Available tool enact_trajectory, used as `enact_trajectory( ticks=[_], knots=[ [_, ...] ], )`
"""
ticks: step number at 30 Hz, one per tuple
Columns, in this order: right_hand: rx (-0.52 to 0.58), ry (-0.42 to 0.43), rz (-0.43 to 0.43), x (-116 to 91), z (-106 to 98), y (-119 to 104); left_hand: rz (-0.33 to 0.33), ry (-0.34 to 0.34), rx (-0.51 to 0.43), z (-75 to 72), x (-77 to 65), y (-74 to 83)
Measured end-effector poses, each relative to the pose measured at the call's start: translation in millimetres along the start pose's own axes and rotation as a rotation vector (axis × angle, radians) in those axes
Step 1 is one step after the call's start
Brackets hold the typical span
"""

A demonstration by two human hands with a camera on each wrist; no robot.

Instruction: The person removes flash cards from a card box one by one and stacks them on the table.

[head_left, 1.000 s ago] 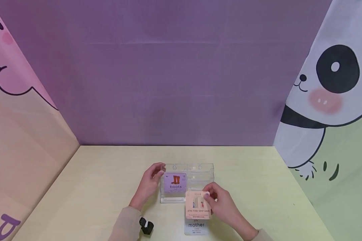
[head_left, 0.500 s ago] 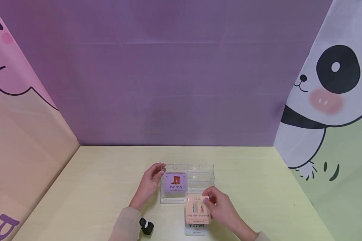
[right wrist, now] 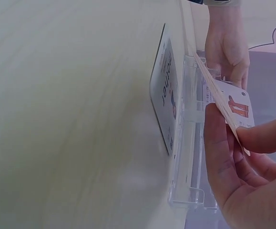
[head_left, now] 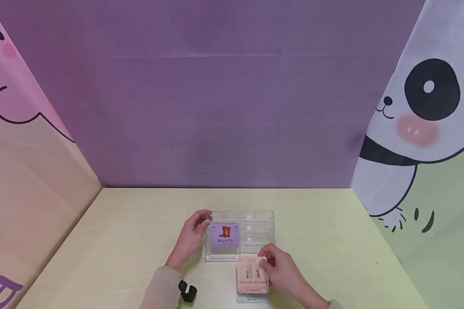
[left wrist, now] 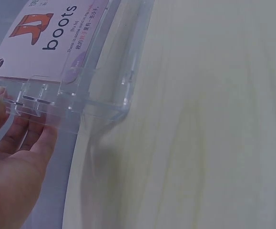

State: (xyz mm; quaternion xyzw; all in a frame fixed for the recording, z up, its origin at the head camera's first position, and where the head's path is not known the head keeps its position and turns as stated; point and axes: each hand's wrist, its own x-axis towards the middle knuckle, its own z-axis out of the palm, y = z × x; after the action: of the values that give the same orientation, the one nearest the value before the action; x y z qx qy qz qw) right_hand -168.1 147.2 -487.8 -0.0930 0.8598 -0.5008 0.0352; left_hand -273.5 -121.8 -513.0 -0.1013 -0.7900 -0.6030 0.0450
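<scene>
A clear plastic card rack (head_left: 257,237) stands on the table, with purple flashcards reading "boots" (head_left: 224,236) in its left side. My left hand (head_left: 191,234) grips the rack's upper left edge; in the left wrist view its fingers (left wrist: 42,138) curl behind the plastic. My right hand (head_left: 284,266) pinches a thin stack of peach flashcards (head_left: 252,277) reading "play hide-and-seek" by its right edge, in front of the rack's lower right. Seen edge-on in the right wrist view, the stack is between thumb and fingers. Below it lies a pale "mother" flashcard (right wrist: 164,90), mostly covered in the head view.
A small black object (head_left: 187,291) with a white band sits near my left sleeve (head_left: 160,285). The pale wooden table (head_left: 139,223) meets a purple back wall (head_left: 224,107), with cartoon-printed side panels (head_left: 413,141).
My right hand has lowered the peach flashcards toward me, so they now cover the word "mother" on the card beneath. The left hand and rack stay in place.
</scene>
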Motion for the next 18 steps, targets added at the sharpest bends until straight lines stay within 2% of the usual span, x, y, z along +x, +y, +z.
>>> enact_trajectory(
  ticks=[18],
  knots=[
    [-0.061, -0.031, 0.016, 0.9, 4.7, 4.9, -0.015, 0.002, -0.022, 1.9, 2.0, -2.8]
  ],
)
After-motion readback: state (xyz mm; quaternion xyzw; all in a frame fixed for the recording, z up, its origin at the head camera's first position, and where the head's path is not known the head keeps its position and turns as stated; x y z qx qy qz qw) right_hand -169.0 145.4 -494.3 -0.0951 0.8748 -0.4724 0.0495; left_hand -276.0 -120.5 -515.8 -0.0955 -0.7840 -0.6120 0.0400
